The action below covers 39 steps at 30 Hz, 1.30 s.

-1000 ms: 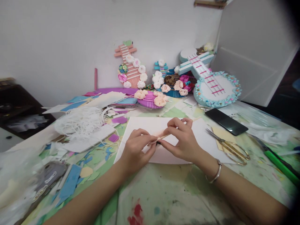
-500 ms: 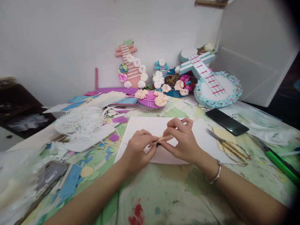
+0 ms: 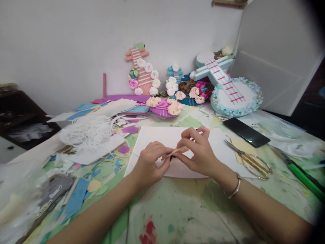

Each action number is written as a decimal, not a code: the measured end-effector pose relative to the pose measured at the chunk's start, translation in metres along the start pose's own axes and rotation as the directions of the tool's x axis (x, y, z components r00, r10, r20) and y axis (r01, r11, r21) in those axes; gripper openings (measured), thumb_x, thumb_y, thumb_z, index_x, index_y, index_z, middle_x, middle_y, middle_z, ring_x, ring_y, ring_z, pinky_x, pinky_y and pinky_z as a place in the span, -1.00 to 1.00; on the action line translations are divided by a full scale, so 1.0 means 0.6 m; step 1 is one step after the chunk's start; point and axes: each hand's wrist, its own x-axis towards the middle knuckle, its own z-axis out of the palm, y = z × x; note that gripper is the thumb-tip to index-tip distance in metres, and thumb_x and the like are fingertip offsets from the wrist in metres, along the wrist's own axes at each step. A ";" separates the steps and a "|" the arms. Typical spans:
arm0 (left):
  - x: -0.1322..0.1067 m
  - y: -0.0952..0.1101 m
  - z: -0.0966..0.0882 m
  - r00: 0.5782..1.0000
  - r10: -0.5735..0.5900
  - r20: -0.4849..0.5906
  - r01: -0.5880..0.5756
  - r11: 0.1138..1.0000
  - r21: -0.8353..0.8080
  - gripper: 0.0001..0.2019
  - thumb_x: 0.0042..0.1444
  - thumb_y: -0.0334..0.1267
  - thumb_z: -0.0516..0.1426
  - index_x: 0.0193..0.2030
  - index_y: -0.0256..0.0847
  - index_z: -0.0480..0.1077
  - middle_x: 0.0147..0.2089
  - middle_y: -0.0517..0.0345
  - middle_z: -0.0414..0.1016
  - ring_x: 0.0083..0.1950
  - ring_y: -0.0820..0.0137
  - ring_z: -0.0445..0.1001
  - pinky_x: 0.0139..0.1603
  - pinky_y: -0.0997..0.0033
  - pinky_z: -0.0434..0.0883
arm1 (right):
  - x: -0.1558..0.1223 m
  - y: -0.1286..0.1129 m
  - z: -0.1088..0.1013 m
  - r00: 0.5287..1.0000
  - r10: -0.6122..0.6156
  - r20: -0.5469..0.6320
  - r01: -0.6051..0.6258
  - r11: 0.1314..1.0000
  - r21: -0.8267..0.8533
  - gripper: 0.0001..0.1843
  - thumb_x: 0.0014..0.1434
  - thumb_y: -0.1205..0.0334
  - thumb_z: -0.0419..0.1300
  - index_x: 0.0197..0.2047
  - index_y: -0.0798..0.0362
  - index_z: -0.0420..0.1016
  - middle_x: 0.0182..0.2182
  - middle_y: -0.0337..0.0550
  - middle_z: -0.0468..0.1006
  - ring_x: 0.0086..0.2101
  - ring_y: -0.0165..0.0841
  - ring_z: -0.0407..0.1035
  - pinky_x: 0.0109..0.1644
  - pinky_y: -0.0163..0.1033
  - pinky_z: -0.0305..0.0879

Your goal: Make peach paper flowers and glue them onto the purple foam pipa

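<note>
My left hand [image 3: 149, 164] and my right hand [image 3: 199, 152] meet over a white sheet [image 3: 157, 135] lying in the middle of the table. Both pinch a thin wooden stick [image 3: 175, 152] that slants up to the right between them. A small dark bit shows under the stick's lower end; I cannot make out what it is. A silver bangle [image 3: 232, 189] sits on my right wrist.
Gold-handled scissors [image 3: 250, 159] and a black phone [image 3: 245, 131] lie right of the sheet, a green-handled tool [image 3: 304, 179] farther right. Paper guitars with flowers [image 3: 228, 91] lean on the wall. White string [image 3: 87, 132], foam scraps and a grey phone [image 3: 49, 198] fill the left.
The hands have barely moved; the fingers have shifted slightly along the stick, and a pinkish strip seen near the fingers a second ago no longer shows.
</note>
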 end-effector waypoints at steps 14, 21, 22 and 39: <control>0.003 0.001 0.003 0.999 0.020 -0.049 -0.020 1.000 -0.004 -0.77 0.05 -0.53 0.11 -0.18 -0.26 0.48 -0.37 0.05 0.53 -0.29 0.34 0.41 -0.24 0.29 0.39 | 0.001 -0.002 -0.001 1.000 -0.026 -0.009 0.025 0.999 -0.032 -0.85 0.14 0.20 0.18 -0.40 0.09 0.38 -0.34 -0.17 0.35 -0.31 -0.36 0.31 -0.04 -0.07 -0.08; 0.001 -0.001 0.007 0.997 0.044 -0.057 -0.042 0.998 0.037 -0.77 0.07 -0.53 0.10 -0.16 -0.26 0.48 -0.36 0.02 0.52 -0.26 0.31 0.41 -0.21 0.24 0.39 | 0.002 -0.004 -0.003 1.000 -0.018 0.023 0.019 0.999 -0.032 -0.85 0.14 0.19 0.17 -0.38 0.09 0.36 -0.31 -0.15 0.34 -0.29 -0.35 0.31 -0.03 -0.06 -0.08; 0.001 -0.001 0.007 0.998 0.037 -0.058 -0.036 0.999 0.030 -0.77 0.08 -0.52 0.10 -0.16 -0.25 0.48 -0.35 0.02 0.53 -0.25 0.31 0.41 -0.21 0.23 0.39 | 0.001 -0.003 -0.003 1.000 -0.018 0.020 0.018 0.999 -0.034 -0.85 0.14 0.19 0.17 -0.38 0.09 0.36 -0.31 -0.15 0.35 -0.29 -0.35 0.31 -0.03 -0.07 -0.08; 0.001 0.008 -0.001 0.991 -0.111 -0.068 0.111 0.994 -0.012 -0.78 -0.01 -0.51 0.12 -0.21 -0.20 0.39 -0.32 0.10 0.48 -0.26 0.34 0.43 -0.24 0.30 0.40 | -0.001 0.001 0.000 1.000 -0.027 -0.008 0.027 0.999 -0.043 -0.83 0.17 0.16 0.17 -0.36 0.08 0.37 -0.31 -0.15 0.38 -0.29 -0.35 0.32 -0.04 -0.07 -0.09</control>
